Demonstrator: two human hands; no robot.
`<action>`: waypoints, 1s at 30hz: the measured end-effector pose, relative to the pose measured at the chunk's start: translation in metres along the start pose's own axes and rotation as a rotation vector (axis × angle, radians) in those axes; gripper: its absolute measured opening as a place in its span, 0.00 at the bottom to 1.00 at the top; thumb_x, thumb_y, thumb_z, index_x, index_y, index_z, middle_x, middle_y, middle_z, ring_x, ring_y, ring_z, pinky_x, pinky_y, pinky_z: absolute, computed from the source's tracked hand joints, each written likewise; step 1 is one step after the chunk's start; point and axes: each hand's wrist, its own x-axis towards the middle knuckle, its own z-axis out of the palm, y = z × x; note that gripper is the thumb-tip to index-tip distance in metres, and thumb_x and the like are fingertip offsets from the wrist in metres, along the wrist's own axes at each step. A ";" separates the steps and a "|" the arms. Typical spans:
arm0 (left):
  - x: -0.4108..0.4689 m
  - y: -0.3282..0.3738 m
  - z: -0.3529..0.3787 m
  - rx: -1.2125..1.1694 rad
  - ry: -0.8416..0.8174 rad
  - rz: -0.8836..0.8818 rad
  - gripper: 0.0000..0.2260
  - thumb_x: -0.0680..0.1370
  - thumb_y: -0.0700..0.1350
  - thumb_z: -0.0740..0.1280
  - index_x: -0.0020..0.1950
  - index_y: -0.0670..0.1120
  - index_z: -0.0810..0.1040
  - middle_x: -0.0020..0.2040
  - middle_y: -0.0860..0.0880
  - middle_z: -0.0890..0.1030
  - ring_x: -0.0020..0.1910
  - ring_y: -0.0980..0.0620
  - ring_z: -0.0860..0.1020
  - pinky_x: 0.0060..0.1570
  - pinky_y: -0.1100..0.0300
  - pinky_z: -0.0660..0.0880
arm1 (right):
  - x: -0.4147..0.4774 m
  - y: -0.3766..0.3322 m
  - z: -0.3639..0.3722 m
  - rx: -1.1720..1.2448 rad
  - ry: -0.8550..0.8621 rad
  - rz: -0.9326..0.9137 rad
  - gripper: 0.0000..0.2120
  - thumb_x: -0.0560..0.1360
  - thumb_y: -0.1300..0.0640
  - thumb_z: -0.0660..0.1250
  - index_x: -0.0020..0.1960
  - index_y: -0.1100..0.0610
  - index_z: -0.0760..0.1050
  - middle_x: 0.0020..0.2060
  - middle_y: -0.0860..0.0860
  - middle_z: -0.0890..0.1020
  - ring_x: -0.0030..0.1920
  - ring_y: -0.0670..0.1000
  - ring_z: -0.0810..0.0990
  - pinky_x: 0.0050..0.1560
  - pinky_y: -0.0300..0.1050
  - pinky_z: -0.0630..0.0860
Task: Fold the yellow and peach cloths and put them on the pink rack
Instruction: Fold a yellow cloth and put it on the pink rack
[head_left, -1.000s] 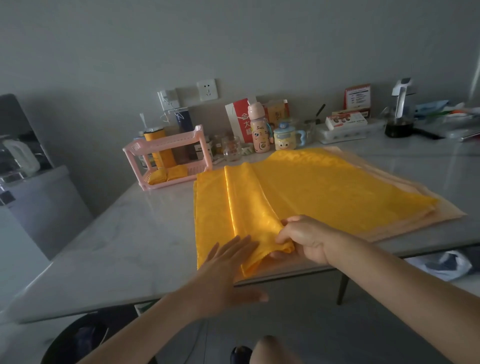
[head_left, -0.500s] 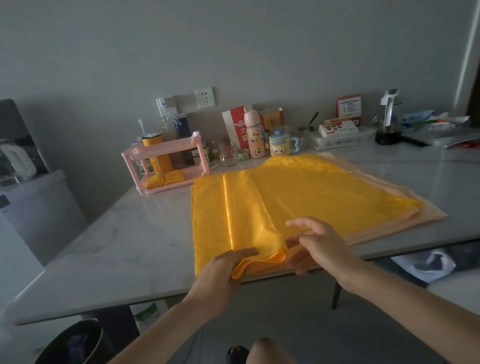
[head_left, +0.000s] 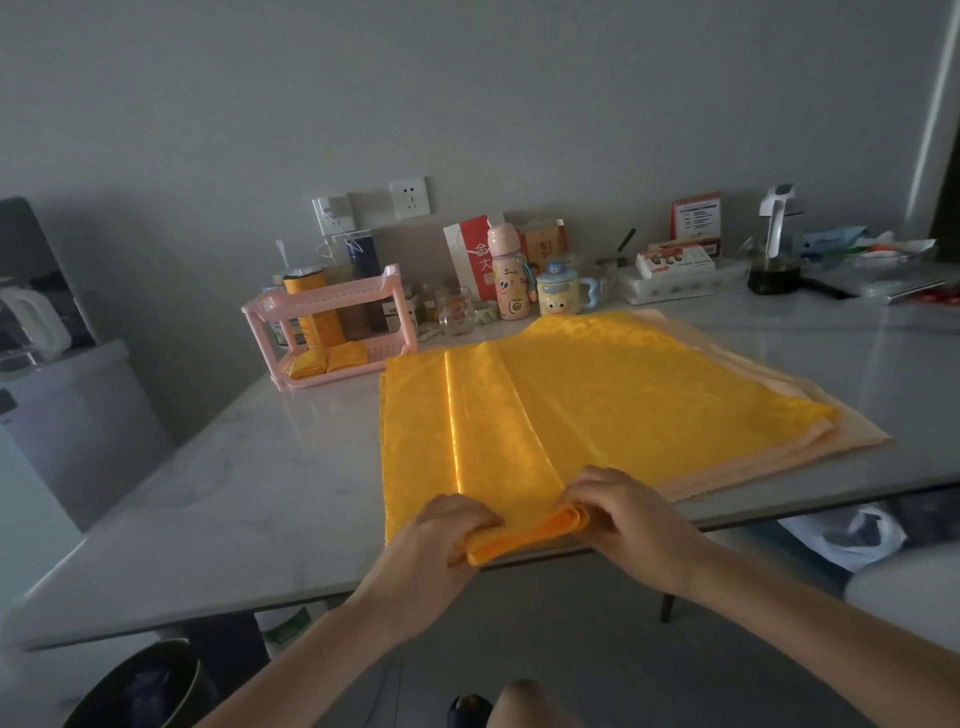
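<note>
With left hand (head_left: 447, 526) and right hand (head_left: 626, 512) both gripping the folded end of the yellow cloth (head_left: 623, 395), right of the pink rack (head_left: 337, 292), I judged even tension would keep edges square.

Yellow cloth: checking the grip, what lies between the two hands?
Head view: only the folded near edge of the yellow cloth lies between left hand and right hand, both gripping it.
</note>
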 end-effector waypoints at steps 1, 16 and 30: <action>0.001 -0.003 -0.001 -0.013 0.045 -0.024 0.11 0.76 0.44 0.67 0.49 0.62 0.75 0.49 0.68 0.73 0.52 0.67 0.70 0.52 0.73 0.66 | 0.003 -0.003 -0.003 0.063 -0.006 0.049 0.05 0.76 0.55 0.66 0.41 0.51 0.76 0.40 0.47 0.74 0.40 0.46 0.73 0.41 0.38 0.69; 0.030 0.017 0.020 0.041 0.352 -0.532 0.11 0.77 0.46 0.61 0.60 0.49 0.68 0.51 0.49 0.75 0.47 0.51 0.74 0.40 0.60 0.69 | 0.045 -0.016 0.009 -0.212 0.018 0.496 0.13 0.80 0.50 0.55 0.61 0.57 0.65 0.42 0.51 0.75 0.34 0.49 0.72 0.28 0.41 0.64; 0.024 0.000 0.019 0.292 0.256 -0.206 0.14 0.80 0.43 0.59 0.63 0.51 0.75 0.61 0.53 0.77 0.66 0.51 0.67 0.61 0.59 0.60 | 0.040 -0.032 0.027 -0.628 0.181 0.026 0.26 0.44 0.66 0.80 0.41 0.60 0.78 0.41 0.56 0.79 0.38 0.54 0.80 0.37 0.47 0.79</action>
